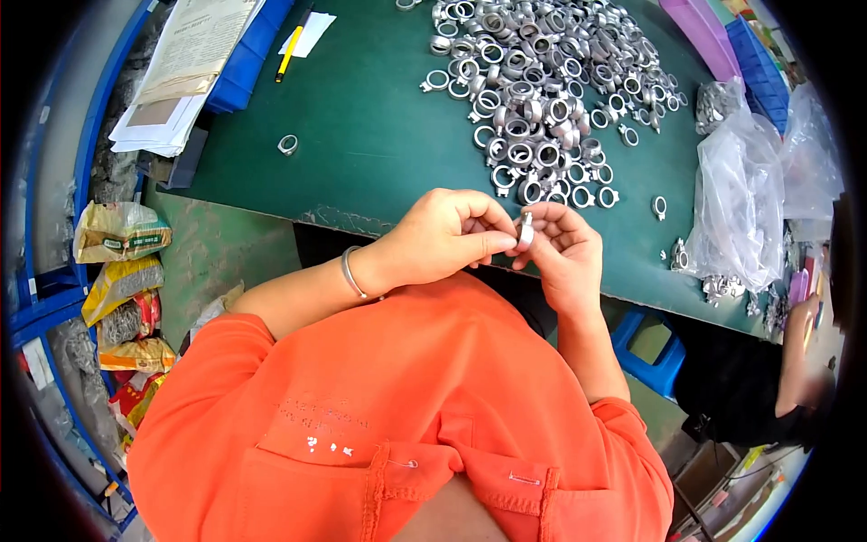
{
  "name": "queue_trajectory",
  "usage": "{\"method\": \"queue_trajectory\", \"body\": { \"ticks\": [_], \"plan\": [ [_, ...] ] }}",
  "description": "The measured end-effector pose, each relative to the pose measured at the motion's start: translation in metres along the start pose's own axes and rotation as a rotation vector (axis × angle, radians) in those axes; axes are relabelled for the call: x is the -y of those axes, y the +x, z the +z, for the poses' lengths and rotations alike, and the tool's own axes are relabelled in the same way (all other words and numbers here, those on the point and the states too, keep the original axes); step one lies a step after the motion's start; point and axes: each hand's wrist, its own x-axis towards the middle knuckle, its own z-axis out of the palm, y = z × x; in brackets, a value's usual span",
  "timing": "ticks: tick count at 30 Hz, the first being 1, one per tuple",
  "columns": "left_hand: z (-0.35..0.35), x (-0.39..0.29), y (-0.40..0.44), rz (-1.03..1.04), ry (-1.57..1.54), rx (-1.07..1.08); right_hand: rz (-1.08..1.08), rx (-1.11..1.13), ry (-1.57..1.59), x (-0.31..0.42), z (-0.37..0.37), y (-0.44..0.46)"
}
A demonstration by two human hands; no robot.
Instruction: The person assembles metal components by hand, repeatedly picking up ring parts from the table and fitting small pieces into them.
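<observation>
Our grip: left hand (449, 233) and right hand (567, 251) both pinched by the fingertips on one metal ring (526, 234), held between them at the near edge of the green bench (379, 126). Beyond, we've got a heap of similar rings (542, 95). Lone ring (287, 144) well apart to the left, yellow pen (290, 52) past it; clear plastic bag (741, 199) right of the heap.

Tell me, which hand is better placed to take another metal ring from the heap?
Probably the right hand: it is closer to the heap than the left hand, though both are holding one lugged metal ring.
</observation>
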Motion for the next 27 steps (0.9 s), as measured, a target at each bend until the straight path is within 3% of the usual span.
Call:
{"method": "queue_trajectory", "body": {
  "ticks": [4, 7, 8, 11, 13, 14, 17, 19, 20, 26, 27],
  "plan": [
    [0.002, 0.004, -0.004, 0.079, -0.046, -0.039, 0.006, 0.023, -0.032, -0.003, 0.011, -0.003],
    [-0.002, 0.014, -0.004, 0.203, 0.096, -0.064, -0.363, 0.061, -0.229, -0.014, 0.013, -0.001],
    [-0.003, 0.014, -0.005, 0.200, 0.098, -0.062, -0.363, 0.059, -0.227, -0.012, 0.013, -0.001],
    [-0.005, 0.010, -0.007, 0.345, 0.169, -0.078, -0.054, 0.069, 0.038, -0.005, 0.009, -0.001],
    [-0.009, 0.008, -0.006, 0.509, 0.464, -0.090, -0.047, 0.152, 0.065, -0.009, 0.003, -0.002],
    [-0.009, 0.007, -0.006, 0.508, 0.462, -0.090, -0.043, 0.239, 0.094, -0.011, 0.001, -0.003],
    [-0.005, 0.009, -0.008, 0.518, 0.423, -0.081, -0.152, 0.200, 0.084, -0.014, 0.008, -0.005],
    [-0.003, 0.014, -0.010, 0.265, 0.184, -0.165, -0.233, 0.142, 0.112, -0.015, 0.010, -0.004],
    [-0.003, 0.014, -0.011, 0.265, 0.184, -0.165, -0.233, 0.142, 0.112, -0.015, 0.010, -0.004],
    [-0.004, 0.014, -0.013, 0.142, -0.075, -0.123, -0.401, 0.021, -0.094, -0.018, 0.012, -0.002],
    [-0.004, 0.015, -0.012, 0.107, -0.115, -0.134, -0.562, -0.021, -0.324, -0.018, 0.011, -0.001]
  ]
}}
